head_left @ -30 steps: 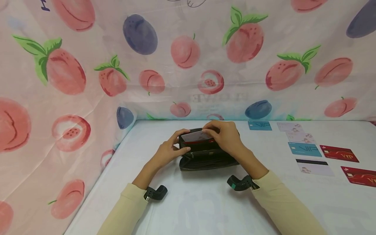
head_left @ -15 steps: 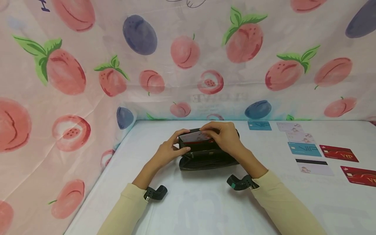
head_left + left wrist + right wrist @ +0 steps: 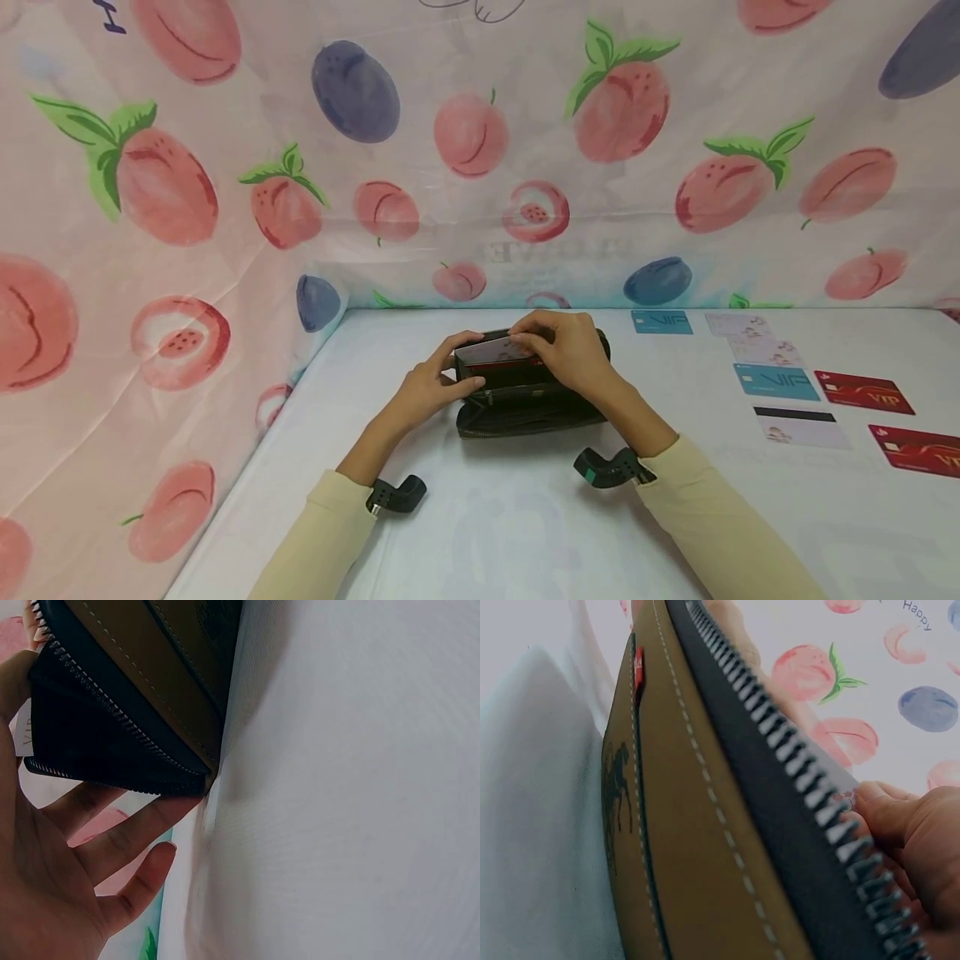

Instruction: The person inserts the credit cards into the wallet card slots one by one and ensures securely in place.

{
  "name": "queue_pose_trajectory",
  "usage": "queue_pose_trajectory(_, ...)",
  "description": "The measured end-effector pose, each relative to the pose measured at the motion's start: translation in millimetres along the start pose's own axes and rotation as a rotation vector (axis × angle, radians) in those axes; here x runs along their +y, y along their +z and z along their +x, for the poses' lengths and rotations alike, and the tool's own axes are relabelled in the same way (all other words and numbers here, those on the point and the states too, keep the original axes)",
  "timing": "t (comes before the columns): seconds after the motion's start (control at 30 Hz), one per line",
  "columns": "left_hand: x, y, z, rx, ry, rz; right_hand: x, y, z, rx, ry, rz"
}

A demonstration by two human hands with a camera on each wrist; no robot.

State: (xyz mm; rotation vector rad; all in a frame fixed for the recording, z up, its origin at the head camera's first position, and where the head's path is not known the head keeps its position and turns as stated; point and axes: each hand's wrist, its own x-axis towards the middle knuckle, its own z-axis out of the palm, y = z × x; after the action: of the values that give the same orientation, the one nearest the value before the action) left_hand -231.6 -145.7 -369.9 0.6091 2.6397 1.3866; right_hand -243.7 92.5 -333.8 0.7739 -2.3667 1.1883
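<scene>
A dark zip wallet [image 3: 525,417] stands spread open on the white table. My left hand [image 3: 435,383] grips its left end, thumb on the near side and fingers at the back. My right hand [image 3: 573,350] pinches the upper right part of a white card [image 3: 487,352], whose lower part is hidden in the rear section. Just in front of it shows the edge of a red card [image 3: 501,364]. The right wrist view gives the wallet's brown outer face [image 3: 682,825] with a horse print, and the pinched card [image 3: 832,766] behind the metal zip.
On the right side of the table lie a blue VIP card [image 3: 662,322], overlapping pale cards [image 3: 765,350], another blue card [image 3: 776,382], a card with a black stripe [image 3: 802,427] and two red VIP cards [image 3: 864,392]. A fruit-print cloth [image 3: 472,217] hangs behind.
My right hand has shifted slightly left while pinching the card. My left hand stays on the wallet's end, and the loose cards lie as before.
</scene>
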Motion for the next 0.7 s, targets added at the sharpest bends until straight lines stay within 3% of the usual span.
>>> queue_pose_trajectory(0.27, 3.0, -0.6, -1.5, -0.006, -0.024, -0.010, -0.2, -1.4, -0.6, -0.050, -0.030, 0.002)
queue_pose_trajectory(0.53, 39.6, -7.6, -17.0, -0.033, -0.030, -0.015, 3.1, -6.9, -0.2, -0.120, -0.062, -0.035)
queue_pose_trajectory(0.7, 43.2, -8.3, -17.6, -0.036, -0.011, -0.006, 6.1, -8.8, -0.3, -0.181, -0.116, -0.032)
